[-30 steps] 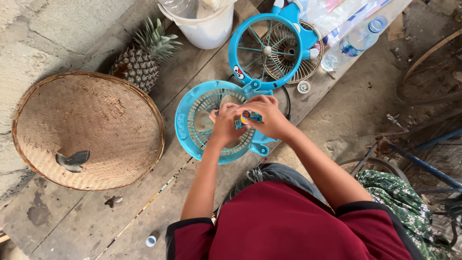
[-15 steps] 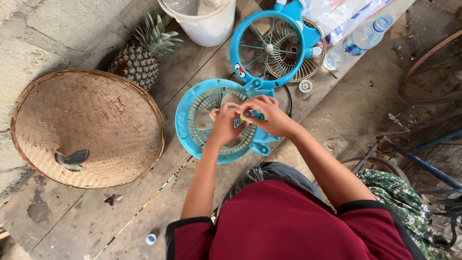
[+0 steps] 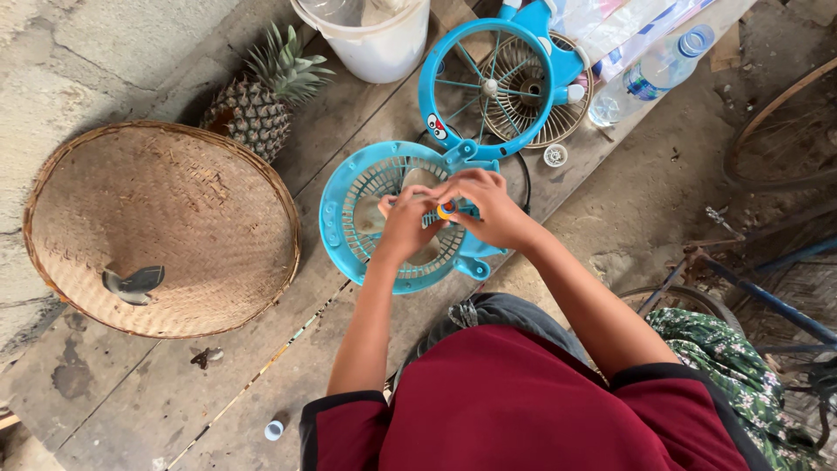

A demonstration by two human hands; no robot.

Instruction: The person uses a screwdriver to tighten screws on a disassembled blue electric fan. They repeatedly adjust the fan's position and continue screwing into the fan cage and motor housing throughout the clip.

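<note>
A round blue fan housing (image 3: 347, 235) lies flat on the wooden boards in front of me. Both hands meet over its centre. My left hand (image 3: 403, 225) and my right hand (image 3: 490, 206) pinch a small orange and blue part (image 3: 446, 209) between their fingertips, just above the grille. What lies under the fingers is hidden. A second blue fan grille (image 3: 475, 87) lies joined to the housing at the far side, with a beige fan grille (image 3: 562, 109) under its right edge.
To the left sit a wide woven hat (image 3: 157, 231) and a pineapple (image 3: 260, 100). A white bucket (image 3: 375, 44), a plastic bottle (image 3: 654, 74) and a small white cap (image 3: 554, 155) are at the back. Metal bars (image 3: 767, 296) and a wheel rim (image 3: 776, 113) stand at the right.
Both hands stay over the housing's centre, fingers shifting slightly on the small part. Nothing else has moved.
</note>
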